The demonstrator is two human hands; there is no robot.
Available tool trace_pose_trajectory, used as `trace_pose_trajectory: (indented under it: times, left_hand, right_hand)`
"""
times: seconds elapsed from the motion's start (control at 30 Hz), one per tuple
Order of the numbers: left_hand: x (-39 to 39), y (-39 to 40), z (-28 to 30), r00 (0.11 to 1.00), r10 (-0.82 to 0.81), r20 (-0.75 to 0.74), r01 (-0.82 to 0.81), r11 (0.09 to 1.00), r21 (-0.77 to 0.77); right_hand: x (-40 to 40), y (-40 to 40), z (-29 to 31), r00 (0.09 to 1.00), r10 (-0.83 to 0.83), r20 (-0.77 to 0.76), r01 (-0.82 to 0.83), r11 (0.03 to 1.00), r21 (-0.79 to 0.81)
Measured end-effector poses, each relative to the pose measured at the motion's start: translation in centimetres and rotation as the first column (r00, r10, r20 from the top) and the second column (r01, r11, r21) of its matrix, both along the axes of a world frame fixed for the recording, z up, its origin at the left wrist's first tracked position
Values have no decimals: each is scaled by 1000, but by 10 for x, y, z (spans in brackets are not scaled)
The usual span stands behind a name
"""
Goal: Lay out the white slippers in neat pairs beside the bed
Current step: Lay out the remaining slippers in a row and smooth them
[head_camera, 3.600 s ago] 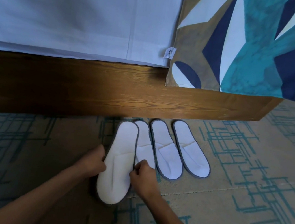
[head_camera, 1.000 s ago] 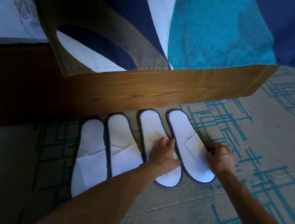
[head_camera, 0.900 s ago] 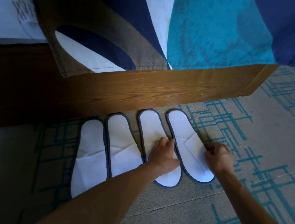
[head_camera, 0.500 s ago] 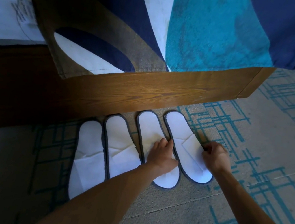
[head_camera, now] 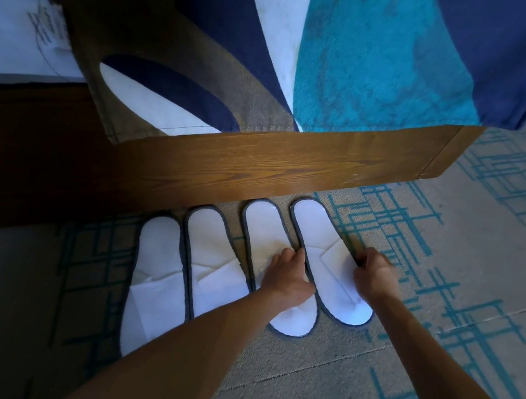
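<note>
Several white slippers with grey edges lie side by side on the carpet, toes toward me, heels at the wooden bed frame [head_camera: 259, 168]. The left pair [head_camera: 160, 272] rests untouched, partly under my left forearm. My left hand [head_camera: 288, 277] presses on the third slipper [head_camera: 264, 230], its fingers at the gap to the rightmost slipper [head_camera: 324, 258]. My right hand [head_camera: 374, 274] grips the rightmost slipper's right edge with curled fingers.
A patterned bed cover in teal, navy, white and brown [head_camera: 342, 58] hangs over the frame, with a white sheet [head_camera: 5, 27] at the left. The bed's corner [head_camera: 447, 151] is at the right. Beige carpet with teal line patterns [head_camera: 440, 325] spreads around.
Since 3.6 s ago both hands left the leftmost slipper, which now lies flat, and went to the right pair. Over the last second they have barely shifted.
</note>
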State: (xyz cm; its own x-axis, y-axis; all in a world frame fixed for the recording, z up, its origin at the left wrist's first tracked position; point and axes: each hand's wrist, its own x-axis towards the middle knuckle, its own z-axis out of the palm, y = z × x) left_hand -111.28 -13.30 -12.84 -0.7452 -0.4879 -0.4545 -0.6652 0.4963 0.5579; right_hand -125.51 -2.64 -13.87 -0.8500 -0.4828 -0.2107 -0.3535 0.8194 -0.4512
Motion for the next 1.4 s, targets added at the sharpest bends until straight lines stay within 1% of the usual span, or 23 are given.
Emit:
trace_pose_trajectory:
  times: [0.13, 0.2, 0.3, 0.37, 0.43, 0.5, 0.63, 0.7, 0.77, 0.87, 0.93, 1.03, 1.17, 1.27, 1.33, 1.4]
  left_hand:
    - [0, 0, 3, 1000, 1, -7, -1, 1000, 14]
    - [0, -2, 6, 1000, -7, 8, 7, 999, 36]
    - [0, -10, 16, 998, -52, 38, 49, 995, 84]
    - [5, -19, 21, 998, -43, 42, 38, 991, 127]
    - [16, -31, 27, 997, -40, 61, 32, 990, 138]
    - [35, -45, 33, 998, -31, 52, 26, 995, 92]
    - [91, -72, 47, 999, 35, -9, -35, 995, -93]
    - [125, -84, 49, 996, 88, -23, -91, 980, -179]
    - [160, -91, 47, 986, 160, -36, -164, 959, -233]
    - [209, -96, 43, 964, 265, -27, -264, 934, -242]
    - [236, -98, 39, 952, 303, -46, -304, 918, -256]
    - [262, -102, 35, 946, 319, -67, -324, 903, -283]
    - [277, -101, 26, 944, 331, 5, -318, 912, -259]
    - [283, -102, 20, 950, 309, 45, -286, 919, -270]
    - [284, -101, 18, 950, 306, 56, -282, 924, -259]
    - [283, -100, 18, 949, 310, 53, -287, 923, -256]
  right_hand:
    - [7, 2, -3, 993, 54, -103, -50, 998, 38]
    - [11, 5, -3, 991, 76, -114, -70, 996, 56]
    - [13, 11, 2, 991, 100, -83, -93, 992, 90]
    - [11, 11, 10, 996, 88, -31, -83, 988, 127]
    - [9, 11, 22, 996, 86, -9, -83, 979, 187]
    - [11, 10, 36, 996, 81, -33, -73, 976, 206]
    - [27, 4, 66, 995, 52, -90, -41, 991, 130]
    - [46, -2, 78, 992, 67, -110, -53, 992, 118]
    - [70, -9, 84, 988, 96, -123, -85, 992, 92]
    - [112, -25, 82, 977, 179, -115, -178, 984, 17]
    - [145, -40, 77, 961, 256, -102, -256, 967, 9]
    - [190, -64, 66, 924, 371, -89, -372, 928, 2]
    - [238, -94, 46, 880, 474, -31, -475, 879, -33]
    - [265, -112, 36, 868, 496, -22, -496, 868, 7]
    - [276, -118, 31, 872, 490, -2, -489, 870, 64]
    - [282, -121, 25, 872, 489, -14, -485, 868, 108]
